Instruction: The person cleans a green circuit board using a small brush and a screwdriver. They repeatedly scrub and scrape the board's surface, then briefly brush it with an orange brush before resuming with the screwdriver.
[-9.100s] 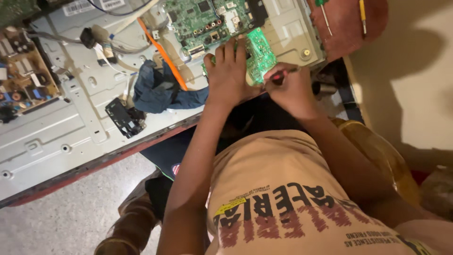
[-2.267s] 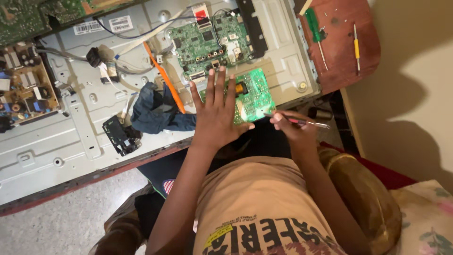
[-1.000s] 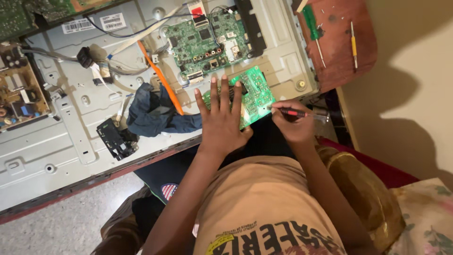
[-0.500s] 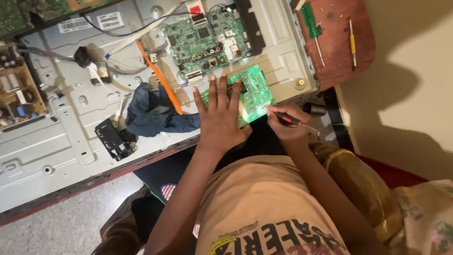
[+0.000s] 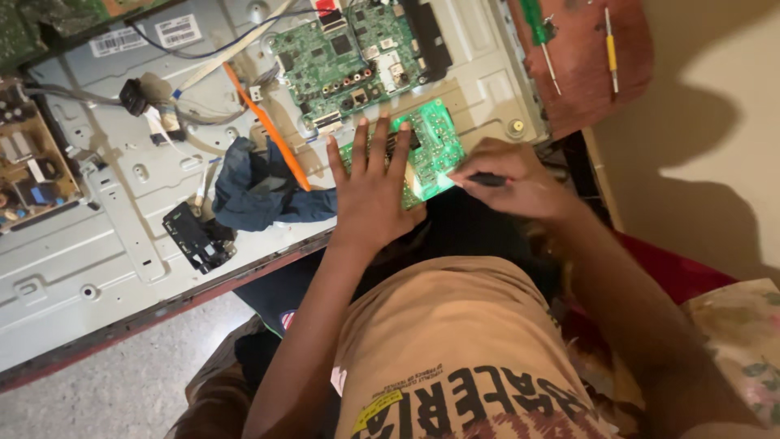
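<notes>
Since the view half a second ago, the right hand (image 5: 510, 180) has drawn in toward the small green circuit board (image 5: 431, 150), so that the dark-handled tool (image 5: 486, 180) now meets the board's near right edge; the left hand (image 5: 375, 189) has stayed flat on the board.

The small green circuit board lies on the grey metal back panel (image 5: 97, 260) of an opened flat screen, near the panel's front edge and just below the larger green main board (image 5: 349, 53). The left hand presses on it palm down, fingers (image 5: 379, 145) fully spread and straight, gripping nothing. The right hand's fingers (image 5: 487, 154) are curled closed around the dark-handled tool, whose tip touches the bright corner of the board.

Left of the left hand, a crumpled blue cloth (image 5: 256, 183) rests on the panel, with an orange flat strip (image 5: 268, 130) running diagonally above it and a black plastic connector block (image 5: 195, 237) beside it. A tan power board (image 5: 28, 167) sits at the panel's far left.

To the upper right, a reddish-brown desk (image 5: 585, 77) carries a green-handled screwdriver (image 5: 536, 28) and a yellow-handled screwdriver (image 5: 609, 49). The panel overhangs a speckled grey floor (image 5: 106, 390); a pale wall (image 5: 707, 89) with cast shadow stands at right.
</notes>
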